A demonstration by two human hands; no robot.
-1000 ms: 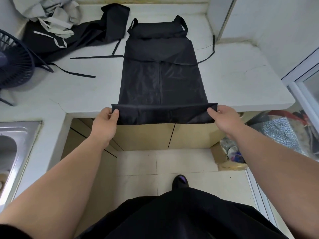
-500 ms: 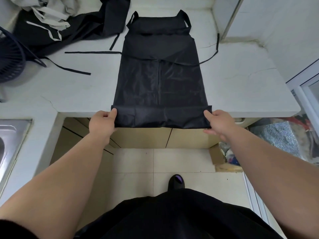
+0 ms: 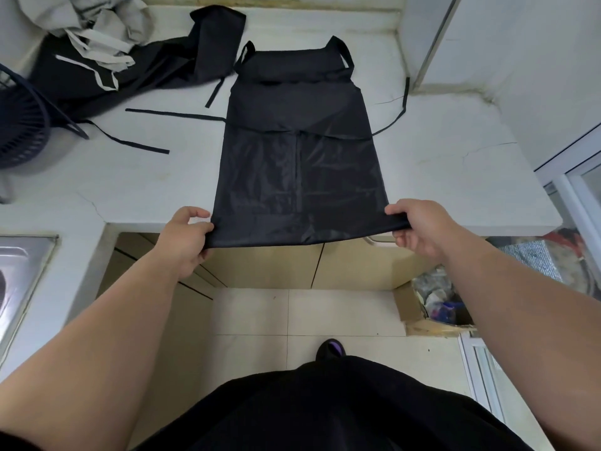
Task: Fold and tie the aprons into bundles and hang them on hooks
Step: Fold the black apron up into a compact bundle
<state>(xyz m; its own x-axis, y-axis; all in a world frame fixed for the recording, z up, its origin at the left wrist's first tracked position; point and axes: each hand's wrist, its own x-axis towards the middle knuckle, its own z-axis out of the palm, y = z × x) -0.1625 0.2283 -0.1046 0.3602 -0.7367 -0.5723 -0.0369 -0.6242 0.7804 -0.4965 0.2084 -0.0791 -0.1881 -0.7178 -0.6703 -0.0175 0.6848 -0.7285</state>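
while the flat black fabric apron lies on the white counter, left hand and right hand each pinch a near hem corner, fingers clamped on the cloth.

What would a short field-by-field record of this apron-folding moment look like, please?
surface: white countertop
apron: black apron lying flat, bib far, near edge over the counter front
left hand: grips the near edge's left corner
right hand: grips the near edge's right corner
waist ties: spread to both sides
far left: heap of black and grey aprons

White cracked counter; steel sink left; beige floor tiles; tan cabinet doors below
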